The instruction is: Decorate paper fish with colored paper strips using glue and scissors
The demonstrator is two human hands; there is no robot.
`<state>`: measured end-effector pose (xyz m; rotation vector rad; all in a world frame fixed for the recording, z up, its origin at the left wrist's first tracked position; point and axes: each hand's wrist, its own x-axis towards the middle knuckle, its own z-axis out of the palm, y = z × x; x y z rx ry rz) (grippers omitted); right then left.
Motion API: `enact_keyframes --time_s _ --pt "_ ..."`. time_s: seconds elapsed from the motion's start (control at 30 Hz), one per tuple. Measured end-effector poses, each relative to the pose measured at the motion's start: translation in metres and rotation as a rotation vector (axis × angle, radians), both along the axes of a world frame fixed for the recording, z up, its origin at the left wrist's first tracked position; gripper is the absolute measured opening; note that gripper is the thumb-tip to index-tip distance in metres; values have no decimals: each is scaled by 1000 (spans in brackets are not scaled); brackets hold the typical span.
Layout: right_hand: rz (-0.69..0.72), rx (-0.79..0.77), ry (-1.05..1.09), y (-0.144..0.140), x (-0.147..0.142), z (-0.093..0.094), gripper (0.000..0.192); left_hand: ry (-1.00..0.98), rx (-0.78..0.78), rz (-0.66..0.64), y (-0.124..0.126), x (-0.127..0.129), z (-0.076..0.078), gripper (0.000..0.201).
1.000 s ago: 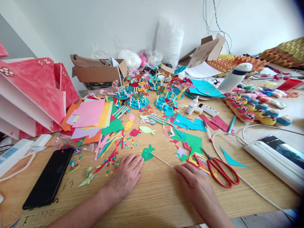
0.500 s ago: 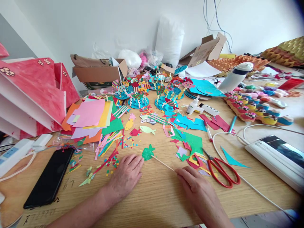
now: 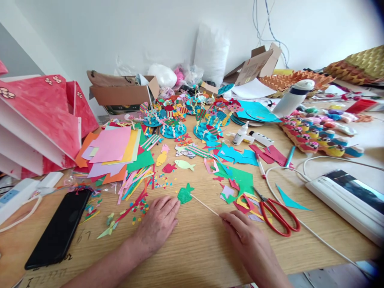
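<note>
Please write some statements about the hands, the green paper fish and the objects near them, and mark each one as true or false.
1. The left hand lies flat on the table, its fingertips at the green paper fish. True.
2. The right hand holds the red scissors. False: the scissors lie on the table beside it; its fingers are at the thin wooden stick.
3. The stick runs from the fish to the right hand. True.
4. The black phone lies to the right of the scissors. False: it lies far left, beyond the left hand.

Both hands flat, palms down: L (image 3: 157, 222), R (image 3: 246, 236) (fingers pinched).
</note>
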<state>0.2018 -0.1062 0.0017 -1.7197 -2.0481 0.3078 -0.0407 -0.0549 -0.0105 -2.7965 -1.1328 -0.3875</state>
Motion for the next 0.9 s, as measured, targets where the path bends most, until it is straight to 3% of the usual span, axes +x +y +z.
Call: enact_keyframes --time_s 0.23,0.47,0.67,0.9 --pt "-251 105 50 -11 37 11 22 -2 139 -67 4 -2 0 31" --pt "-559 88 -33 -22 97 -3 25 48 236 -140 9 -8 -6 33" --pt "-637 56 -48 -19 124 -9 30 52 252 -141 10 -10 -8 34" --pt "-603 91 -64 0 155 -5 29 38 282 -154 11 -11 -8 34"
